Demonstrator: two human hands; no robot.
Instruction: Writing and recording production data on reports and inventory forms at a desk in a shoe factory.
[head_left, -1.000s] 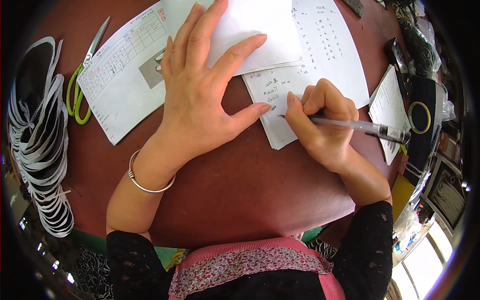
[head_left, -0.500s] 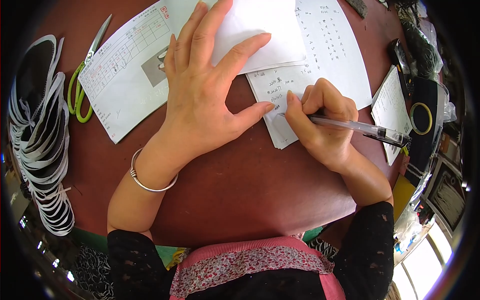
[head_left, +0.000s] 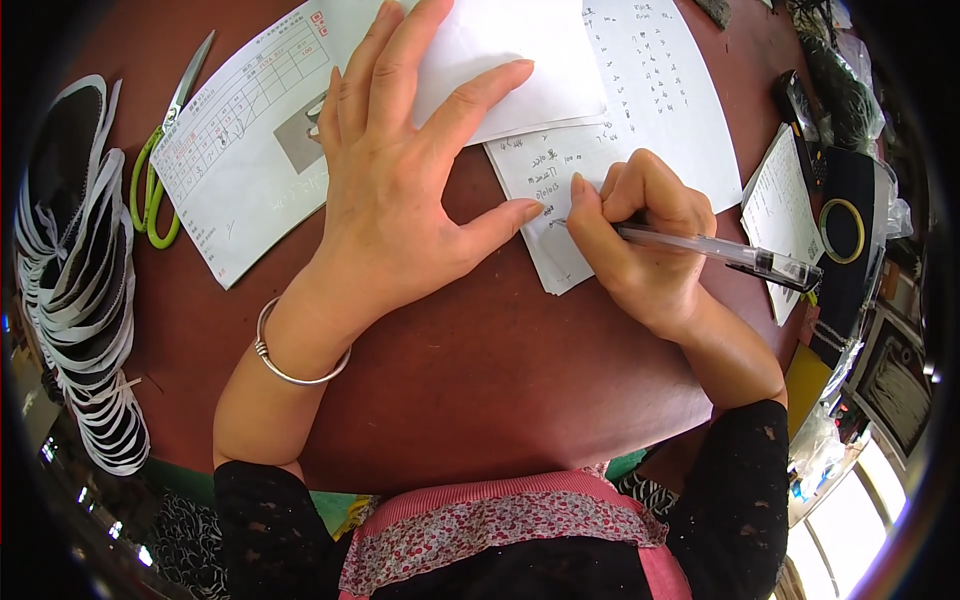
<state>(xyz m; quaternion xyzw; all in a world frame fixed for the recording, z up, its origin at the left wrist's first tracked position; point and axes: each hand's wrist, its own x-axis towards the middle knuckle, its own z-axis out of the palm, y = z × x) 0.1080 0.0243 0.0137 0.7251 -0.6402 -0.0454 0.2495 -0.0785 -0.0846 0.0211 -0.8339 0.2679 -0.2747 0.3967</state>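
Observation:
My right hand is closed round a clear pen with black parts, its tip resting on a handwritten sheet. Spread fingers of my left hand lie over a blank white paper and a printed form with a table and a small picture. The left thumb reaches to the edge of the handwritten sheet, close to the pen tip. Under the blank paper, a larger sheet with written columns extends to the right.
Green-handled scissors lie left of the form. A stack of black pieces with white edging runs along the left rim. At right are a small stack of papers, a roll of tape and plastic bags on the brown table.
More marks show on the sheet near the pen tip. My left hand and the papers have shifted slightly left; the right hand stays nearly in place.

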